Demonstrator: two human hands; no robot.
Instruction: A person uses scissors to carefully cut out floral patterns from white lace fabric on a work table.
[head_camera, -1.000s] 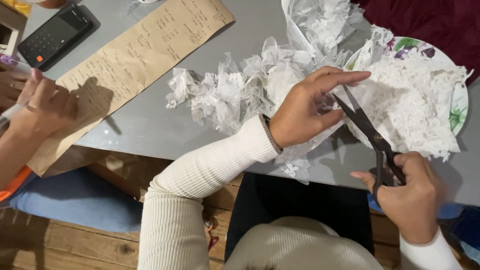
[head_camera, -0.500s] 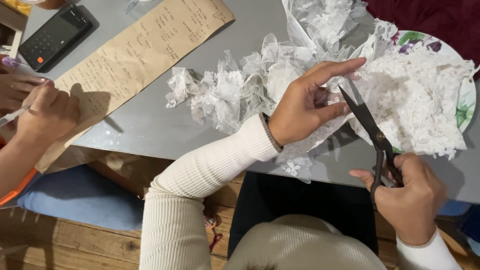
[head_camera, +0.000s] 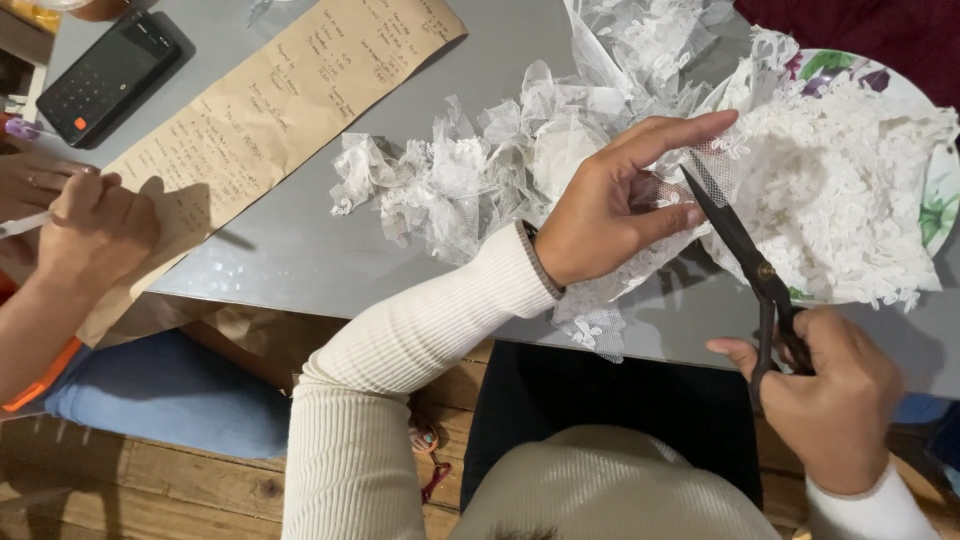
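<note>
white lace fabric (head_camera: 600, 215) lies bunched on the grey table (head_camera: 300, 260), its near edge pinched in the left hand (head_camera: 615, 205), thumb below and forefinger stretched out above, the other fingers curled into the cloth. a strip of net runs taut from that pinch toward the black scissors (head_camera: 745, 255), whose blades stand slightly parted with the tips touching the lace just beside the left thumb. the right hand (head_camera: 835, 405) is closed round the scissor handles, fingers through the loops, held off the table's near edge. more cut lace pieces (head_camera: 850, 190) are heaped on a floral plate (head_camera: 940, 195) just right of the blades. further left, crumpled net trimmings (head_camera: 430, 185) lie loose on the table. beyond them a long brown paper sheet (head_camera: 280, 100) with handwriting lies aslant, a black calculator (head_camera: 105, 75) near its far end. another person's hand (head_camera: 95, 230) rests on that paper's lower end, gripping a pen (head_camera: 20, 225).
</note>
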